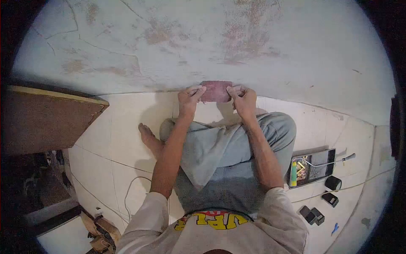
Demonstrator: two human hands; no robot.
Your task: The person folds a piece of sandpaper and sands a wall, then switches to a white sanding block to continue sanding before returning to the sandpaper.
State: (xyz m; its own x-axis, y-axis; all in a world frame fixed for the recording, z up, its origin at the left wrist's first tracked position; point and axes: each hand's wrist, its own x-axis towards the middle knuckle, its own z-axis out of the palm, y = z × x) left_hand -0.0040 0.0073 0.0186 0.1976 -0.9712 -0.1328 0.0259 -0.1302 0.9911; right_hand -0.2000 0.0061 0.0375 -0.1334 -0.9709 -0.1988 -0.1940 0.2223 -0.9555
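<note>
And here it was, the dark red rectangular sheet (218,91), by its look sandpaper, up between two hands at the foot of the scuffed, cracked wall (296,51). The left hand (191,95) had one short end pinched, the right hand (244,100) had the other; the hands were apart from each other, joined only by the sheet, thumbs on the near face and the fingers behind partly hidden. A nice balanced grip, that: matching holds at opposite ends spread the pull evenly and showed the middle off flat. The trick, as it looked, lay in light and equal tension, because a harder tug on one side would have skewed the piece, and pinching too tightly might have creased or torn an end. Level wrists mattered too, and the forearms came up on either side of the crossed legs in grey trousers (220,148), leaving room to steady the elbows. Which face was the rough one? The view could not tell, so a feel with the thumbs was the sensible check. Away to the right, on the pale tiled floor (95,131), the shallow tray (319,172) sat well clear of both hands.
</note>
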